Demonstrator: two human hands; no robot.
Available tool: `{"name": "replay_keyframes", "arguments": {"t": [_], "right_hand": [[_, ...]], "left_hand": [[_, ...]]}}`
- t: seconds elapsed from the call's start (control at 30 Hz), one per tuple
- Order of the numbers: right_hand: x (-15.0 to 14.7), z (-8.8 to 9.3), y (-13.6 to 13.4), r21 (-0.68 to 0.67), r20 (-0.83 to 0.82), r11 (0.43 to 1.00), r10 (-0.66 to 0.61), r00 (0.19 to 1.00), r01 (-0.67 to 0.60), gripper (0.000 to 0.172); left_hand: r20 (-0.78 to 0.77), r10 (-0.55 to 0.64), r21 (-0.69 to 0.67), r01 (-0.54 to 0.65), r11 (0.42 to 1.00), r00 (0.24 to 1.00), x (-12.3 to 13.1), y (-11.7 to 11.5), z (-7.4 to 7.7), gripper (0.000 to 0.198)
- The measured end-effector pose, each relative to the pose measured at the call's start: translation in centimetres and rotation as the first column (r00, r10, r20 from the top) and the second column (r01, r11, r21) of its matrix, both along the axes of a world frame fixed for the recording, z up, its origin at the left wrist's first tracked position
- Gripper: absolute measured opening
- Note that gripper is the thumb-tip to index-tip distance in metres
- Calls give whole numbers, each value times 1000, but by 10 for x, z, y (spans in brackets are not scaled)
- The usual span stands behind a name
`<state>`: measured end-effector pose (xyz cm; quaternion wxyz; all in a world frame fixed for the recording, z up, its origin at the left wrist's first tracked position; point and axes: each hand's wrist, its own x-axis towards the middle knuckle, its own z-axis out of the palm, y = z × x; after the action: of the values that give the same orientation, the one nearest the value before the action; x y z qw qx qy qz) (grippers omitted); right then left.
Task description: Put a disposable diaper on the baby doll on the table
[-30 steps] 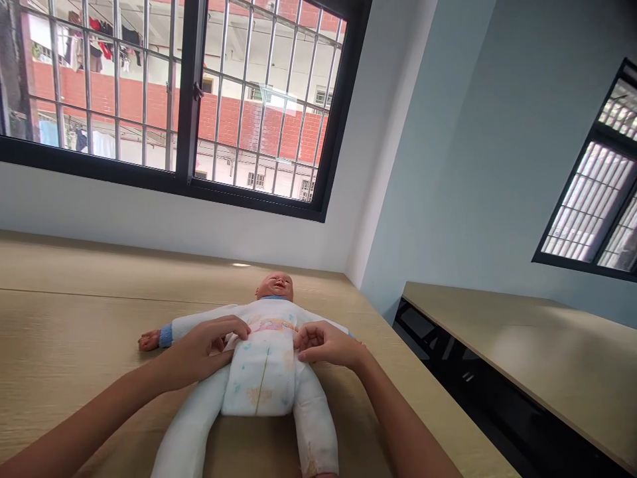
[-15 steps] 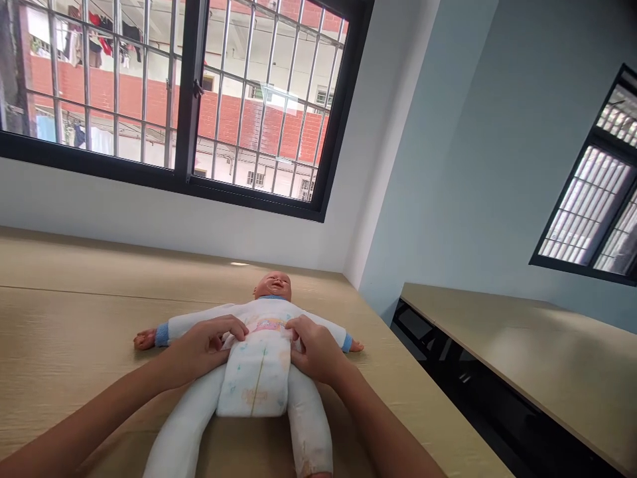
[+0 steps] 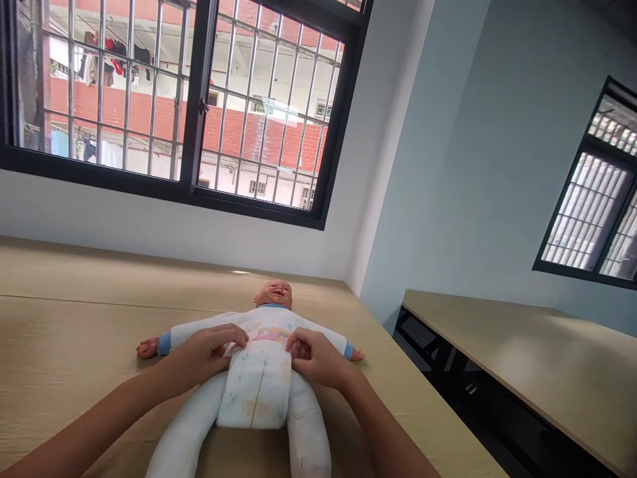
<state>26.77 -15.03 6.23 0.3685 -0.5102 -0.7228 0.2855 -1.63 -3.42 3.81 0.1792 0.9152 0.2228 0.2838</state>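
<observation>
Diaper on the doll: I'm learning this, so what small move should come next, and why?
Probably press both sides of the diaper gently against the doll: the left hand and right hand are at opposite sides of its upper front. Whether its sides are fastened, I can't tell.

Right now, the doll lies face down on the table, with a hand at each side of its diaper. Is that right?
Not quite: the doll lies face up on the table, with the left hand and right hand at opposite sides of its diaper, as the head view shows.
</observation>
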Motion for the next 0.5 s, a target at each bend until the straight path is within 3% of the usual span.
{"name": "replay_keyframes", "arguments": {"t": [0.17,0.3,0.4,0.5], "right_hand": [[-10,-5,2,195,201,980,-71,977,32,27],[-15,-2,0,279,285,960,-119,951,36,24],[-14,0,0,266,259,962,-130,957,58,21],[-9,5,-2,121,187,992,-66,980,44,20]], "left_hand": [[-71,-9,187,22,982,997,8,1,-4,26],[-77,14,371,16,928,997,18,8,-10,16],[-77,24,434,12,901,997,22,11,-14,18],[-84,8,347,22,938,996,18,9,-10,17]]}}
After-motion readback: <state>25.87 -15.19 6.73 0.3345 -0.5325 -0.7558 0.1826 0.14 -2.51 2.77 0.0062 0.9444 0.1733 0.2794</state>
